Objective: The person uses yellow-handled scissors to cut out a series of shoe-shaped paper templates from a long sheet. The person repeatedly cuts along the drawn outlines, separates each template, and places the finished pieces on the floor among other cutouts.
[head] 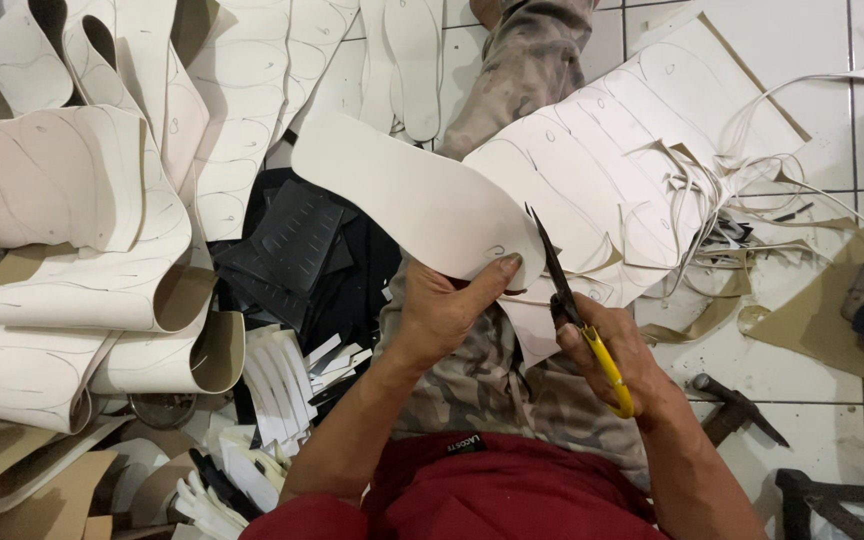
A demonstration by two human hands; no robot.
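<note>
Left hand (442, 305) pinches the nearly freed white insole (412, 195); my right hand (612, 355) grips yellow-handled scissors (577, 320), with more outlines uncut on the sheet (642, 140).

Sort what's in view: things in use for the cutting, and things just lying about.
In use: left hand holding white sole-shaped sheet; right hand working yellow-handled scissors.

Lying about: hammer, rolled white sheets, dark offcuts, thin trimmings.

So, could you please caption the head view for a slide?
Left hand holds a white sole cutout while right hand cuts it with yellow-handled scissors.
</note>
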